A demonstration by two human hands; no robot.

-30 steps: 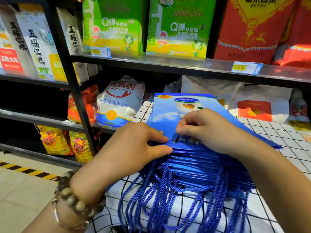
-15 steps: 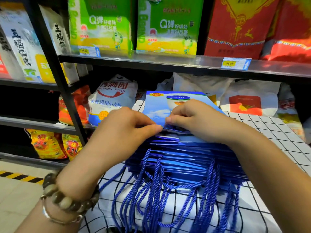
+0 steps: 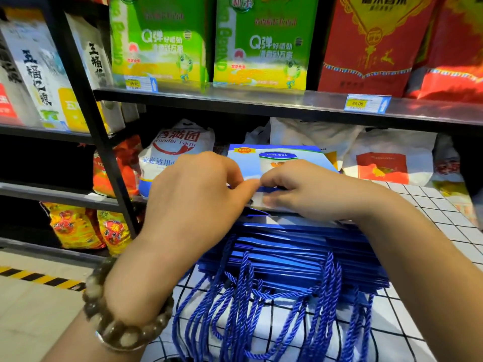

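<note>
Left hand (image 3: 198,202) and right hand (image 3: 308,192) both pinch the near edge of the flat blue paper bag (image 3: 282,154); it lies atop the stack of blue rope-handled bags (image 3: 287,257).

Paper bags (image 3: 287,252): glossy blue, blue twisted cord handles (image 3: 248,304). Cloth (image 3: 444,218): white, black grid. 2 upper-shelf packs (image 3: 159,40): green-yellow. Floor tape (image 3: 39,279): black-yellow stripes.

A grocery shop was shown: black metal shelves (image 3: 235,99) were stocked with green rice bags (image 3: 159,43), red bags (image 3: 373,43) and a flour sack (image 3: 180,145), and price tags (image 3: 366,103) were fixed to the shelf edge.
</note>
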